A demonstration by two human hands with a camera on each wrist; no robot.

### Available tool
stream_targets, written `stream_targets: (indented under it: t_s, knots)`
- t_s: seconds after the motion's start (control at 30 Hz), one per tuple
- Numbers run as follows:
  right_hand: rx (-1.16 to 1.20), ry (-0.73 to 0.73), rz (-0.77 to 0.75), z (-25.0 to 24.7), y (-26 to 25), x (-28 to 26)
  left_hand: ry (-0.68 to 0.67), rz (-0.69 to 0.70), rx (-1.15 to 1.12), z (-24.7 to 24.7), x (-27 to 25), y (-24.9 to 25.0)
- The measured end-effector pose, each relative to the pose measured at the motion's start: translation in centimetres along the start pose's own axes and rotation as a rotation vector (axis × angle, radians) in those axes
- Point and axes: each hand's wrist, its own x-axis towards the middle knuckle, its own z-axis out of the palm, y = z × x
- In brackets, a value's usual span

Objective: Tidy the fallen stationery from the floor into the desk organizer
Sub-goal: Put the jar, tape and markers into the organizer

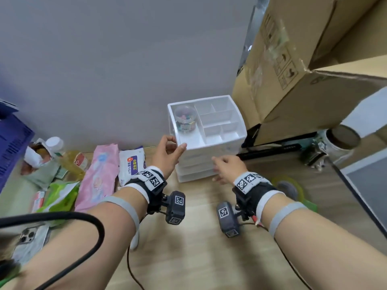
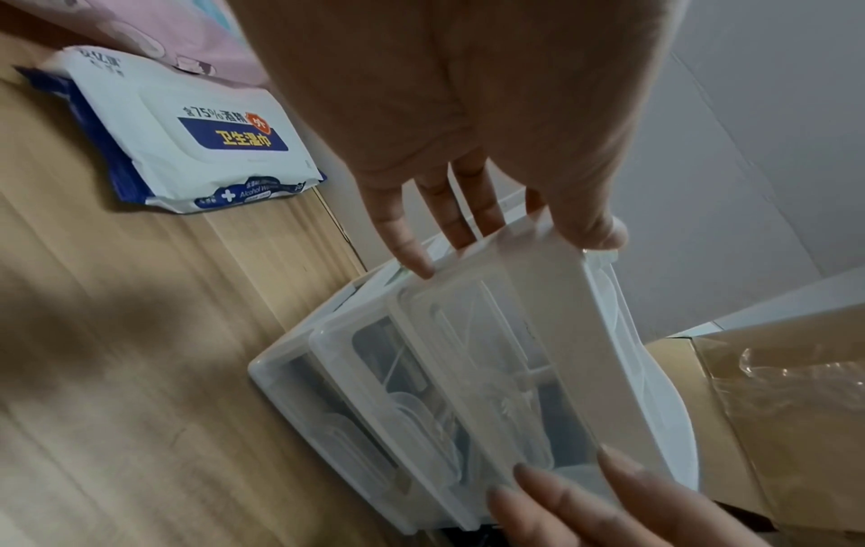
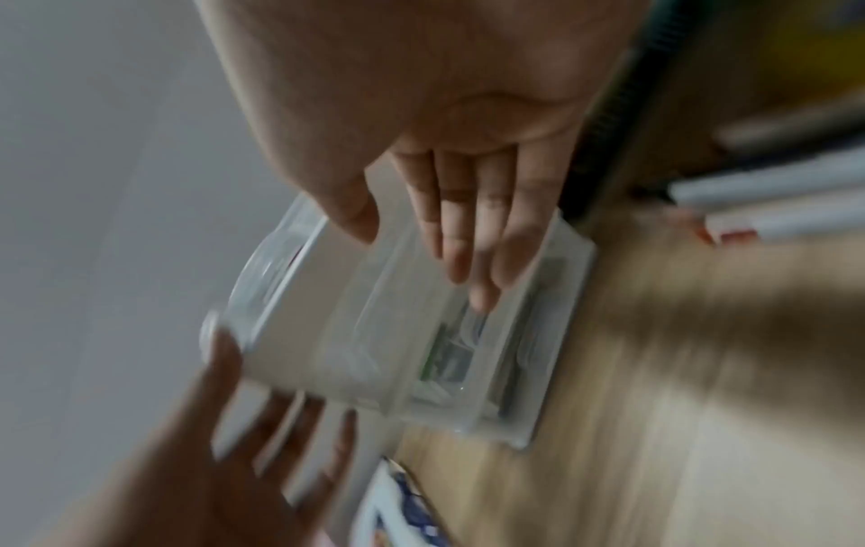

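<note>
Left hand (image 1: 167, 152) is pinched on the organizer (image 1: 211, 150) corner, probably to steady it. Right hand (image 1: 227, 167) is laid flat-fingered against the drawers (image 1: 196, 174), holding nothing. A clip jar (image 1: 185, 119) is seen just beyond the left thumb.

Wipes pack (image 2: 187, 126): is showing "含75%酒精", "卫生湿巾" and a partly cut-off "Alcohol W…".
Cardboard box (image 1: 293, 49): is carrying printed handling symbols; no words legible.

Left hand (image 1: 167, 154) pinches the front-left corner of the desk organizer (image 1: 212, 150), right hand (image 1: 226, 166) at its drawer fronts, jar of coloured clips (image 1: 185, 119) in its back-left compartment.
</note>
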Motion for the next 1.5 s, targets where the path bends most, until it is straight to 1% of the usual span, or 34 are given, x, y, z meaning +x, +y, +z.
stream_targets:
  t_s: [0.03,0.07,0.13,0.23,0.27,0.33,0.4,0.47,0.53,0.6,0.7,0.73,0.8,0.87,0.93,0.97,1.0,1.03,1.07,1.13,1.2,1.3,1.37,1.4,1.5]
  knots:
    - [0.265,-0.077,0.116,0.1,0.5,-0.2,0.001,0.001,0.007,0.1,-0.1,0.0]
    - [0.483,-0.132,0.179,0.2,0.5,-0.2,0.006,-0.001,0.016,0.0,-0.1,0.0]
    - [0.797,-0.179,0.203,0.7,0.7,-0.1,0.01,-0.005,0.035,-0.1,-0.2,0.0]
    - [1.111,-0.184,0.197,1.5,0.4,0.2,0.025,-0.002,0.083,-0.2,-0.1,-0.1]
    - [1.174,-0.188,0.197,1.8,0.3,0.3,0.032,0.001,0.105,-0.2,-0.1,0.0]
    - [1.204,-0.194,0.223,1.8,0.4,0.1,0.052,0.006,0.134,-0.1,-0.2,0.0]
    - [1.116,-0.173,0.244,1.7,0.9,-0.5,0.063,0.007,0.152,0.0,-0.3,0.1]
    - [1.021,-0.14,0.233,1.5,2.4,-1.2,0.066,-0.001,0.168,0.0,-0.4,0.2]
    - [0.998,-0.131,0.223,0.8,4.2,-2.2,0.075,-0.008,0.166,0.1,-0.5,0.2]
    - [0.976,-0.181,0.223,0.0,5.6,-3.1,0.092,-0.015,0.169,0.3,-0.7,0.1]
    - [0.905,-0.288,0.204,-1.7,7.1,-4.3,0.136,-0.066,0.209,1.7,-1.7,-0.2]
    - [0.863,-0.323,0.188,-2.2,7.4,-4.5,0.14,-0.084,0.243,2.3,-2.0,-0.5]
    - [0.714,-0.333,0.171,-3.2,8.2,-4.6,0.115,-0.155,0.321,3.4,-2.9,-1.1]
    - [0.454,-0.234,0.148,-4.9,9.8,-3.7,0.087,-0.216,0.38,4.3,-3.5,-1.9]
    - [0.094,-0.003,0.09,-7.1,12.3,-1.8,0.108,-0.266,0.386,4.4,-3.6,-2.5]
    - [-0.13,0.104,0.088,-8.5,13.5,-1.1,0.129,-0.288,0.377,4.4,-3.6,-2.7]
    - [-0.348,0.179,0.085,-10.0,15.2,-0.1,0.147,-0.292,0.36,4.5,-3.9,-2.6]
    - [-0.527,0.191,0.12,-11.2,16.7,0.5,0.167,-0.294,0.338,4.8,-4.1,-2.8]
    - [-0.645,0.173,0.144,-12.3,18.3,1.3,0.179,-0.291,0.315,5.2,-4.5,-2.9]
    - [-0.791,0.086,0.181,-13.2,20.5,2.0,0.193,-0.307,0.24,5.7,-5.3,-3.1]
    - [-0.851,0.022,0.181,-13.2,21.3,2.4,0.225,-0.355,0.131,6.0,-5.8,-3.5]
    - [-0.886,0.015,0.158,-13.1,22.1,3.1,0.292,-0.4,0.008,7.0,-6.8,-3.7]
    - [-0.853,0.035,0.157,-13.5,22.0,3.3,0.33,-0.388,-0.045,7.5,-7.2,-3.7]
    - [-0.835,0.036,0.13,-14.0,22.0,3.3,0.35,-0.386,-0.053,7.8,-7.4,-3.6]
    - [-0.757,0.069,0.088,-15.8,20.9,2.1,0.383,-0.443,-0.104,7.8,-7.7,-3.4]
